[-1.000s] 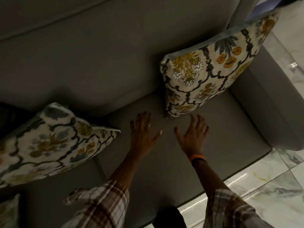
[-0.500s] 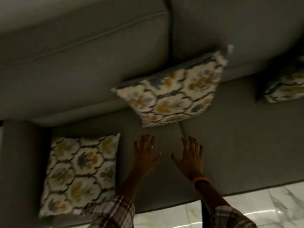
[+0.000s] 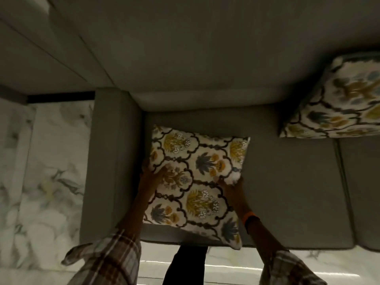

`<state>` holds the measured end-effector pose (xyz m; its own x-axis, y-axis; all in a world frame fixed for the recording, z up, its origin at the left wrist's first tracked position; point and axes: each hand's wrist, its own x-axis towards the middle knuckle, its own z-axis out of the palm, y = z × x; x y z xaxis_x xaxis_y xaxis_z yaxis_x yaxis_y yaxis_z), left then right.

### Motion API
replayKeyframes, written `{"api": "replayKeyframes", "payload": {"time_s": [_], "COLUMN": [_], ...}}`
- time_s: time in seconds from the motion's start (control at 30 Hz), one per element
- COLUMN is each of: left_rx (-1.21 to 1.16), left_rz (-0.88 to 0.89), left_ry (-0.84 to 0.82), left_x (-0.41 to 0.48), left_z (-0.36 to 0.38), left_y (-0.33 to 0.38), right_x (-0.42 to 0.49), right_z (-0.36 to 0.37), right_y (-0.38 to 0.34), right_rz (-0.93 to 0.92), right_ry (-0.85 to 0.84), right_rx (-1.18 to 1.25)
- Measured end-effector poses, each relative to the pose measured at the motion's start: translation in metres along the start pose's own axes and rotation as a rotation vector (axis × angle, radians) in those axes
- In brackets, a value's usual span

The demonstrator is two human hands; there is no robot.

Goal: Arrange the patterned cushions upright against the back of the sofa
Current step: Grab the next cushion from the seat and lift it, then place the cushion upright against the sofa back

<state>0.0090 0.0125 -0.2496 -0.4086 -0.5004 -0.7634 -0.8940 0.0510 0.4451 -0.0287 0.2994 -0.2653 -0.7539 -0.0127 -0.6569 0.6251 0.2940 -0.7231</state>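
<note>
The room is dim. A big grey sofa (image 3: 205, 58) fills most of the view. Its tall back runs across the top, smooth and plain. The flat grey seat (image 3: 287, 192) is below it, and a thin seam splits the seat on the right side. A fat grey armrest (image 3: 109, 161) stands at the left end of the seat. The floor (image 3: 41, 182) is shiny white stone with grey and yellow swirls. A bright streak of light shines on the floor by the front of the sofa.
</note>
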Motion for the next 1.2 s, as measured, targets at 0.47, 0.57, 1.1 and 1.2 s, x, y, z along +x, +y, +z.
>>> {"api": "replayKeyframes", "payload": {"time_s": [0.47,0.57,1.1,1.2], "left_rx": [-0.352,-0.3,0.021,0.187], "left_rz": [0.543,0.496,0.138,0.192], "left_ry": [0.162,-0.003,-0.01,-0.168], "left_x": [0.002,0.016,-0.007,-0.039], "left_z": [-0.072,-0.079,-0.009,0.033], "left_y": [0.098,0.123,0.074,0.058], "right_x": [0.027,0.053,0.047,0.032], "right_z": [0.01,0.025,0.039,0.019], "right_y": [-0.161,-0.176,-0.121,-0.09], "right_rz": [-0.418,-0.45,-0.14,-0.059], "right_ry": [0.041,0.007,0.087,0.042], "right_rx": [0.002,-0.077,-0.229,-0.305]}}
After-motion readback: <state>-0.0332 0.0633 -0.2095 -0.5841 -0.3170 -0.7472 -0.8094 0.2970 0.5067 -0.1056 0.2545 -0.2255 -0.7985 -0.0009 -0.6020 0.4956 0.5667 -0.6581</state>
